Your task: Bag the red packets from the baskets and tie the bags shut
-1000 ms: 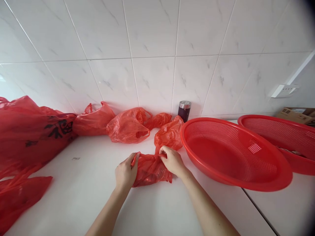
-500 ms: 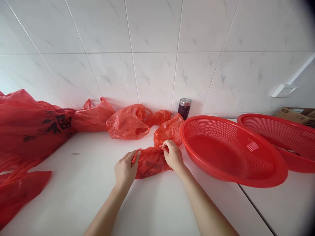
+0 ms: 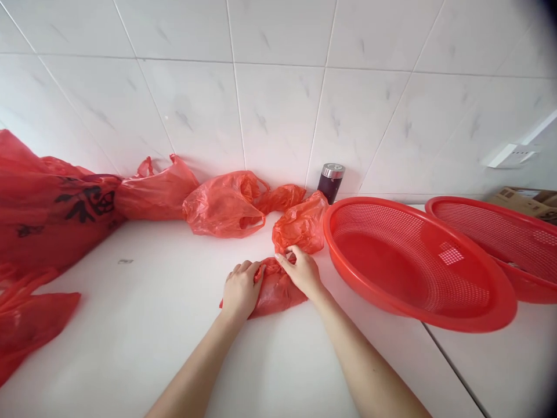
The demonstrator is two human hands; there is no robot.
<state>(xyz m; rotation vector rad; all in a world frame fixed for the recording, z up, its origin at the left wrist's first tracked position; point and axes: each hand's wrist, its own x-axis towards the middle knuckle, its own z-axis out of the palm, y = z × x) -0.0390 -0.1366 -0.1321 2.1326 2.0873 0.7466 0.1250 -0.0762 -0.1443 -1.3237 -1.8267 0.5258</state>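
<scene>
A small red plastic bag (image 3: 281, 292) lies on the white table between my hands, with something darker showing faintly through it. My left hand (image 3: 242, 288) is closed on the bag's left upper part, fingers curled into the plastic. At the bag's top edge, my right hand (image 3: 300, 270) pinches the gathered plastic between thumb and fingers. Just behind it sits another crumpled red plastic bag (image 3: 301, 223), close to my right fingertips. What the bag contains cannot be made out.
Along the tiled wall stand more red bags, among them a handled bag (image 3: 224, 206) and a large bag with black print (image 3: 56, 215). A dark thermos (image 3: 329, 184) is behind. Right are two red plastic baskets (image 3: 369, 273) and a cardboard box (image 3: 524, 200).
My left hand has shifted right, closer to my right hand, and the bag's top is bunched more tightly together. The camera view has tilted slightly.
</scene>
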